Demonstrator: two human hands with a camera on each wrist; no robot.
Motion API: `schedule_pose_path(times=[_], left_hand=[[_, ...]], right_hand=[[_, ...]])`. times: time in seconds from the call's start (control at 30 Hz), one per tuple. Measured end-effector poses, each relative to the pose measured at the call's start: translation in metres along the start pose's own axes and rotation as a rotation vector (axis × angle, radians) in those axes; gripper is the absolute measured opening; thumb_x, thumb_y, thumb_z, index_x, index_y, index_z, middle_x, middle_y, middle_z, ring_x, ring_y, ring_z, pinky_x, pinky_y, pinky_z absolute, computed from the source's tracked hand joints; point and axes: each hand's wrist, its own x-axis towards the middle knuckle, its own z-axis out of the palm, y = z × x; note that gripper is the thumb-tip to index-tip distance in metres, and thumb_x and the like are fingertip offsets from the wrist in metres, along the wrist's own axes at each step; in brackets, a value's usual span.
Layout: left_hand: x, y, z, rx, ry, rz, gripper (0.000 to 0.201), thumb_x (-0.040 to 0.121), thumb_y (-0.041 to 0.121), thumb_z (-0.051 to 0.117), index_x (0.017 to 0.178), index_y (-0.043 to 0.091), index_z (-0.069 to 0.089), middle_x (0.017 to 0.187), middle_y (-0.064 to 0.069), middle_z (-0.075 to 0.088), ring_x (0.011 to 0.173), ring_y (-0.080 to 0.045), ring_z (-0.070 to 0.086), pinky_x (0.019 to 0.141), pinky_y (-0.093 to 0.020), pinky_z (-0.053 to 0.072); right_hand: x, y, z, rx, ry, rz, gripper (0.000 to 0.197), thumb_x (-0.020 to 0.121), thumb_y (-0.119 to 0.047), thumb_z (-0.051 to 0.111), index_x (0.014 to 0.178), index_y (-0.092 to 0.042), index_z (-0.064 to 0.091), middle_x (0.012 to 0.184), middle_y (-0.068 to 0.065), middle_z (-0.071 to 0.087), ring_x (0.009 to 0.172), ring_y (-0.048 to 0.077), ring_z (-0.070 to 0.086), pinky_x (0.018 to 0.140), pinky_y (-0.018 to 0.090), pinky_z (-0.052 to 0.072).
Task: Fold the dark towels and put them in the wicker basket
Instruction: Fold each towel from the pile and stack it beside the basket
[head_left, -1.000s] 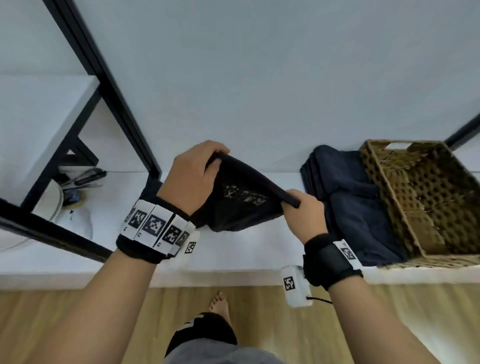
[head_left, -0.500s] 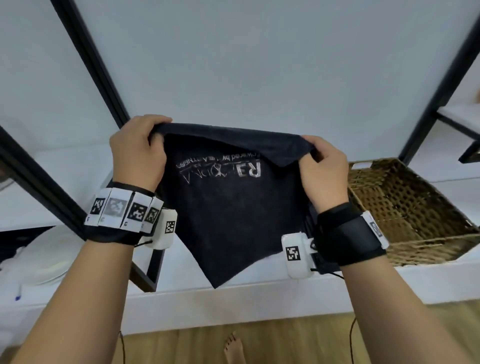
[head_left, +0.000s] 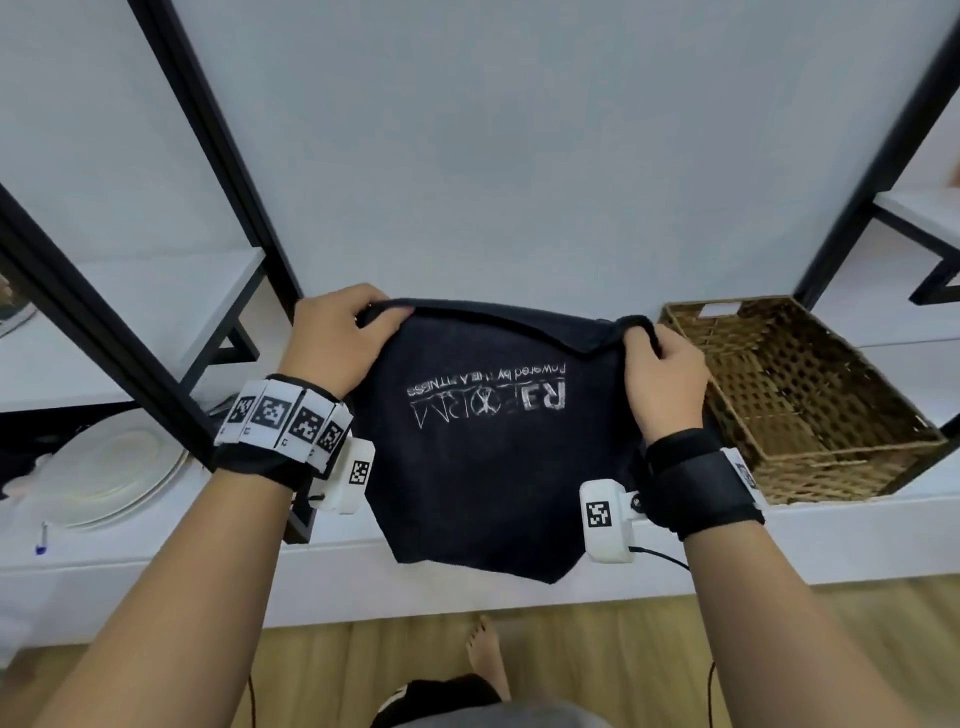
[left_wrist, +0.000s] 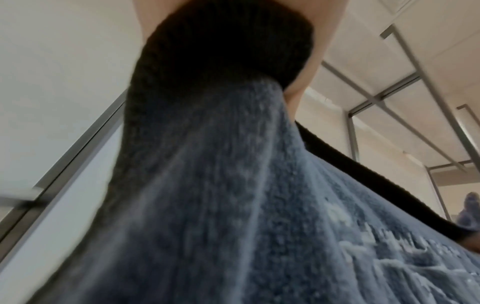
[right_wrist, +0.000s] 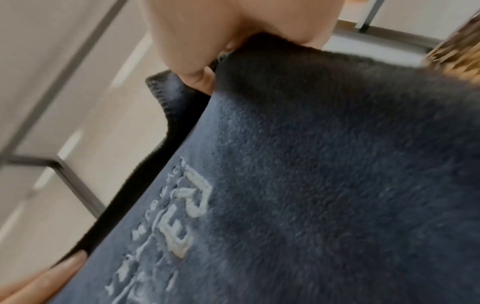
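Towel (head_left: 488, 457), dark with white letters, hangs in air over white shelf (head_left: 831, 540). Left hand (head_left: 337, 338) grips top left corner. Right hand (head_left: 662, 374) grips top right corner. Wicker basket (head_left: 810, 395) sits on shelf, just right of right hand.

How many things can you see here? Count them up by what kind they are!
Dark towels: 1, the dark towel held up by the left hand and right hand
Wicker baskets: 1, the wicker basket
White plates: 1 stack, the white plates; too blurred to count singly
Hands: 2
Total: 5
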Motion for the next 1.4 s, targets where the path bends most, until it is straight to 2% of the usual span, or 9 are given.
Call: schedule_pose_path(times=[0.2, 0.27, 0.37, 0.47, 0.57, 0.73, 0.97, 1.1, 1.4], left_hand=[[-0.031, -0.067, 0.072, 0.053, -0.317, -0.207, 0.012, 0.093, 0.027, 0.061, 0.088, 0.020, 0.069, 0.082, 0.006, 0.068, 0.084, -0.015, 0.062, 0.073, -0.019, 0.040], [-0.036, -0.088, 0.094, 0.058, -0.378, -0.266, 0.014, 0.096, 0.021, 0.056, 0.092, 0.016, 0.069, 0.086, 0.003, 0.068, 0.089, -0.019, 0.062, 0.074, -0.019, 0.037], [-0.035, -0.115, 0.121, 0.083, -0.444, -0.333, 0.016, 0.098, 0.013, 0.050, 0.099, 0.014, 0.067, 0.094, -0.003, 0.069, 0.089, -0.020, 0.060, 0.074, -0.021, 0.039], [-0.027, -0.139, 0.142, 0.103, -0.505, -0.446, 0.015, 0.098, 0.008, 0.048, 0.099, 0.016, 0.061, 0.095, -0.006, 0.064, 0.083, -0.020, 0.059, 0.065, -0.024, 0.044], [-0.012, -0.166, 0.159, 0.135, -0.489, -0.525, 0.006, 0.096, 0.015, 0.056, 0.090, 0.015, 0.058, 0.092, -0.004, 0.064, 0.084, -0.019, 0.058, 0.060, -0.019, 0.037], [0.017, -0.220, 0.184, 0.238, -0.443, -0.583, 0.026, 0.088, 0.040, 0.068, 0.077, 0.016, 0.065, 0.078, 0.001, 0.065, 0.080, -0.017, 0.056, 0.071, -0.023, 0.037], [0.032, -0.287, 0.231, 0.120, -0.384, -0.702, 0.024, 0.091, -0.005, 0.054, 0.102, 0.010, 0.071, 0.100, -0.008, 0.072, 0.088, -0.015, 0.060, 0.082, -0.018, 0.040], [0.045, -0.320, 0.259, 0.130, -0.381, -0.757, 0.008, 0.087, 0.015, 0.070, 0.095, 0.013, 0.069, 0.091, -0.003, 0.069, 0.083, -0.014, 0.059, 0.078, -0.018, 0.039], [0.051, -0.379, 0.304, 0.259, -0.504, -0.786, 0.025, 0.075, 0.041, 0.080, 0.075, 0.021, 0.065, 0.070, 0.014, 0.059, 0.067, -0.003, 0.050, 0.065, -0.014, 0.033]], right_hand=[[-0.023, 0.082, 0.011, -0.273, -0.198, 0.170, 0.031, 0.090, -0.022, 0.058, 0.064, -0.008, 0.047, 0.060, 0.003, 0.051, 0.066, 0.018, 0.047, 0.059, 0.029, 0.029], [-0.027, 0.105, 0.017, -0.304, -0.250, 0.235, 0.034, 0.092, -0.027, 0.059, 0.064, -0.010, 0.049, 0.063, 0.001, 0.053, 0.072, 0.021, 0.050, 0.058, 0.022, 0.033], [-0.024, 0.131, 0.028, -0.313, -0.251, 0.322, 0.039, 0.095, -0.035, 0.061, 0.089, 0.003, 0.065, 0.085, 0.006, 0.067, 0.088, 0.027, 0.058, 0.074, 0.027, 0.041], [-0.014, 0.154, 0.043, -0.359, -0.265, 0.342, 0.042, 0.095, -0.032, 0.059, 0.061, -0.012, 0.046, 0.059, 0.002, 0.051, 0.067, 0.025, 0.049, 0.056, 0.015, 0.037], [0.003, 0.174, 0.063, -0.431, -0.278, 0.368, 0.043, 0.096, -0.029, 0.058, 0.059, -0.015, 0.042, 0.056, -0.001, 0.050, 0.060, 0.018, 0.046, 0.054, 0.021, 0.033], [0.042, 0.206, 0.106, -0.519, -0.254, 0.422, 0.043, 0.096, -0.030, 0.056, 0.059, -0.013, 0.041, 0.055, -0.002, 0.049, 0.056, 0.016, 0.046, 0.054, 0.025, 0.030], [0.071, 0.248, 0.154, -0.721, -0.357, 0.490, 0.030, 0.096, -0.029, 0.055, 0.073, -0.010, 0.057, 0.082, 0.013, 0.064, 0.080, 0.031, 0.058, 0.068, 0.028, 0.037], [0.089, 0.278, 0.179, -0.736, -0.314, 0.568, 0.026, 0.095, -0.025, 0.055, 0.083, -0.004, 0.064, 0.089, 0.019, 0.068, 0.090, 0.036, 0.061, 0.072, 0.029, 0.041], [0.095, 0.357, 0.207, -0.832, -0.321, 0.609, 0.020, 0.093, -0.028, 0.060, 0.102, -0.011, 0.067, 0.106, 0.009, 0.067, 0.098, 0.026, 0.061, 0.074, 0.023, 0.035]])
